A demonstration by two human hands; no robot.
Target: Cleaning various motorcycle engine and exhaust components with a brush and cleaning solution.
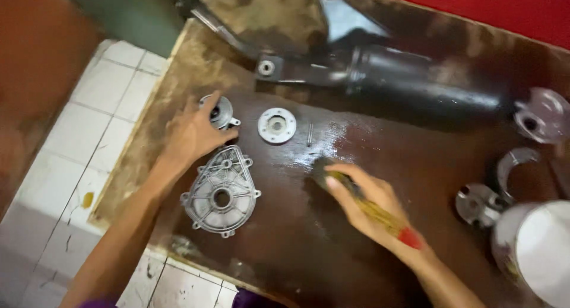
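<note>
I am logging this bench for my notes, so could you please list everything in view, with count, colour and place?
Ribbed cover plate: one, silver-grey, left of centre on the board.
Small round housing: one, silver, under the left hand's fingers.
Round flange: one, silver, upper centre.
Thin pin: one, grey, right of the flange.
Dark pipe: one, black, along the top.
Metal parts: several, silver, right edge.
Brush: one, straw-yellow with red end, in the right hand.
Wet wooden board: one, dark brown.
Tiled floor: white, left.
Left hand: on the housing.
Right hand: grip closed on the brush.
</note>
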